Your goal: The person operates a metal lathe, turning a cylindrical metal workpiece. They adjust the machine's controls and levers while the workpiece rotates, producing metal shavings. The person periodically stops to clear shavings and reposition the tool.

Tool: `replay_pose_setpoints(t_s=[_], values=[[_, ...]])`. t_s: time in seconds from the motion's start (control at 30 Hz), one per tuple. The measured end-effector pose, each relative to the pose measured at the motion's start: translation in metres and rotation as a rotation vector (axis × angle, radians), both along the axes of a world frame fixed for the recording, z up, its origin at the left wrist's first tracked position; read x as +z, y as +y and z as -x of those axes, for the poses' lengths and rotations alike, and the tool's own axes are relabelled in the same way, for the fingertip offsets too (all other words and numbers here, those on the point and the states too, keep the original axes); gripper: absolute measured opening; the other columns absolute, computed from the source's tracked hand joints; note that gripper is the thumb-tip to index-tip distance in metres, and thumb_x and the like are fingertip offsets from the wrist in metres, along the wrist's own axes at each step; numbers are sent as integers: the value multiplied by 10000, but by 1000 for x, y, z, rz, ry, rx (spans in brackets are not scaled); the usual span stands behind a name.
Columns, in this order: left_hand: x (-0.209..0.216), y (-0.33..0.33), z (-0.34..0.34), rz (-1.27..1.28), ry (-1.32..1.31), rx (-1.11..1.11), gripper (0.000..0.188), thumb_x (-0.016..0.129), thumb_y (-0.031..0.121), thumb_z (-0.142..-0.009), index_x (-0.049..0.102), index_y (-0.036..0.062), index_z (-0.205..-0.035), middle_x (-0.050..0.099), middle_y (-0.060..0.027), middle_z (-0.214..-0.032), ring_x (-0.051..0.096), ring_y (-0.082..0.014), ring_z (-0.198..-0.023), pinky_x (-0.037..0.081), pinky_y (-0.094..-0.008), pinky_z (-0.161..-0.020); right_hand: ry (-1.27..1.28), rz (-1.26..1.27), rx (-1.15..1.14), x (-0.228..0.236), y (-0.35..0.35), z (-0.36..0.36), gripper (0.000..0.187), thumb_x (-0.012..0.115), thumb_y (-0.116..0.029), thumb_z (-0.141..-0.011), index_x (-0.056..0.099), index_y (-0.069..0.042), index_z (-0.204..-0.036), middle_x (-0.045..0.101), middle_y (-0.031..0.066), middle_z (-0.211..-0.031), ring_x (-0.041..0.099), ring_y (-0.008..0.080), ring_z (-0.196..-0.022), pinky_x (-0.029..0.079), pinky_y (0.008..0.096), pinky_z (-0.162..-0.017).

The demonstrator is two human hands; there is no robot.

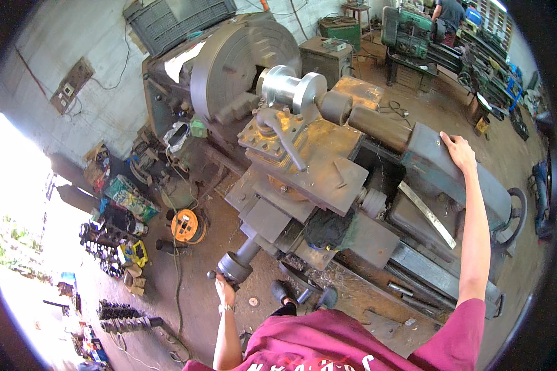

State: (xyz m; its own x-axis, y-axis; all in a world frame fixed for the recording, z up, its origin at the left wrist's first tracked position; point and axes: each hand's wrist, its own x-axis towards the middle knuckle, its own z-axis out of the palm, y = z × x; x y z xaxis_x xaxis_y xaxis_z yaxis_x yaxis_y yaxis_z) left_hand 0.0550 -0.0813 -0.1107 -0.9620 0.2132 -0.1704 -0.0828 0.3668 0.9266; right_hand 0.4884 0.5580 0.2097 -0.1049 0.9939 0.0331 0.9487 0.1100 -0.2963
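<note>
My left hand [224, 289] is closed on the crank handle [212, 274] of a lathe's round feed dial [236, 267]. Flat on top of the grey-green tailstock [435, 146], my right hand [458, 153] rests with its fingers stretched out. A shiny spool-shaped metal workpiece [281, 86] sits between the large chuck [244, 68], whose face looks smeared, and the tailstock's centre [335, 106]. Close to the workpiece stands the tool post [272, 137] with its bent clamping lever [286, 145]. The cutting tip is hard to make out.
A metal strip [428, 215] leans beside the tailstock, whose handwheel [517, 216] is at right. Dark cloth [329, 229] lies on the carriage. An orange cable reel [186, 226] and several camshaft-like parts [114, 310] stand left. Another person [450, 15] is near a green machine [408, 31].
</note>
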Motion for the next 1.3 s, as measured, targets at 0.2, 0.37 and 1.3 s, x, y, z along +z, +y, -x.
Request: replay_pose_setpoints(t_s=[0.2, 0.37, 1.3], values=[[8, 12, 9, 22, -14, -33, 780, 283, 709, -971, 605, 8, -857, 624, -48, -681, 577, -115, -556, 459, -307, -476, -1, 23, 8, 1, 1, 0, 723, 434, -696, -903, 693, -85, -1192, 650, 209, -1227, 604, 385, -1157, 448, 468, -989], [46, 25, 15, 214, -402, 36, 828, 215, 767, -935, 572, 41, -759, 552, -46, -490, 536, -171, -356, 455, -321, -357, -6, 24, -14, 2, 2, 1, 738, 436, -712, -892, 679, -102, -1231, 646, 200, -1244, 597, 375, -1180, 434, 460, -1014], [62, 23, -45, 985, 201, -360, 1169, 697, 124, -723, -162, -33, -1500, 700, -208, -830, 695, -370, -723, 565, -460, -636, -4, 22, -33, 1, 2, 0, 747, 445, -713, -891, 670, -94, -1244, 627, 218, -1267, 566, 386, -1219, 410, 465, -1039]])
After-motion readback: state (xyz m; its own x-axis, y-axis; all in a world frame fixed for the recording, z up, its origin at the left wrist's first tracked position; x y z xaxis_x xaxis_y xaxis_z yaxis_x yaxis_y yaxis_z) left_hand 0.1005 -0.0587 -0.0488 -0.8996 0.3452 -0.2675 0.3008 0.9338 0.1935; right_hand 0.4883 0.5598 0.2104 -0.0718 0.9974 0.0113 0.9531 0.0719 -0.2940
